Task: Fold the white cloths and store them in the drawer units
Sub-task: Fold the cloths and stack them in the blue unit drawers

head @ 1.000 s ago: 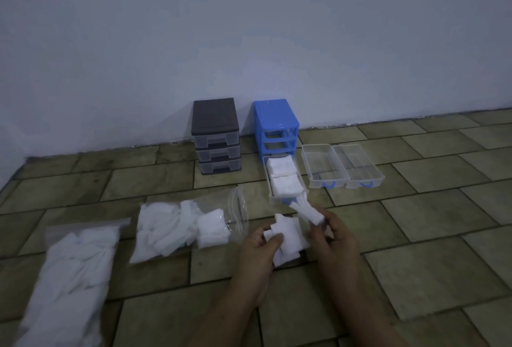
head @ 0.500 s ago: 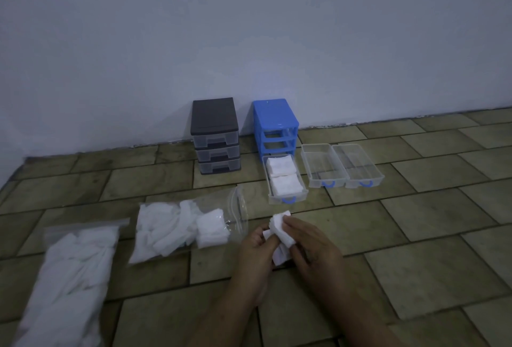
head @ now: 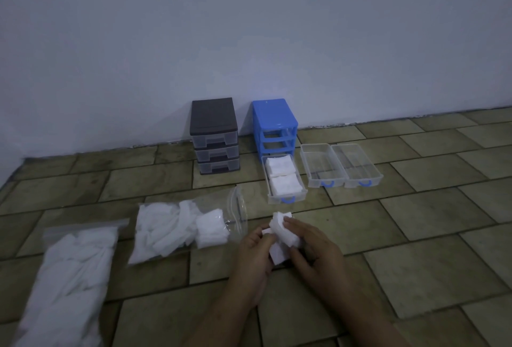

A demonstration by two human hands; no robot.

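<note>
On the tiled floor [head: 415, 263], near its front edge, both hands work together on one white cloth [head: 282, 236]. The left hand [head: 253, 252] pinches the cloth from the left side; the right hand [head: 315, 249] grips it from the right, with the fingers curled over the folded layers. The hands are close together, both clamped on the cloth, which is held just above the floor and is partly folded.

Toward the wall, the blue drawer unit [head: 274, 122] stands with all three slots vacant. One of its drawers [head: 286, 198] lies on the floor directly in front of it and holds two stacks of folded cloths. Two further drawers [head: 342, 179] lie side by side just to its right and appear to hold nothing. The grey drawer unit [head: 214, 136], to the left of the blue one, has its three drawers closed; their contents cannot be determined.

At the left, an open clear bag [head: 188, 224] and a second bag [head: 69, 277] near the front-left corner both contain many loose cloths. Judged from this, the task is at an early stage: most cloths remain unfolded, and the drawers are not yet returned.
</note>
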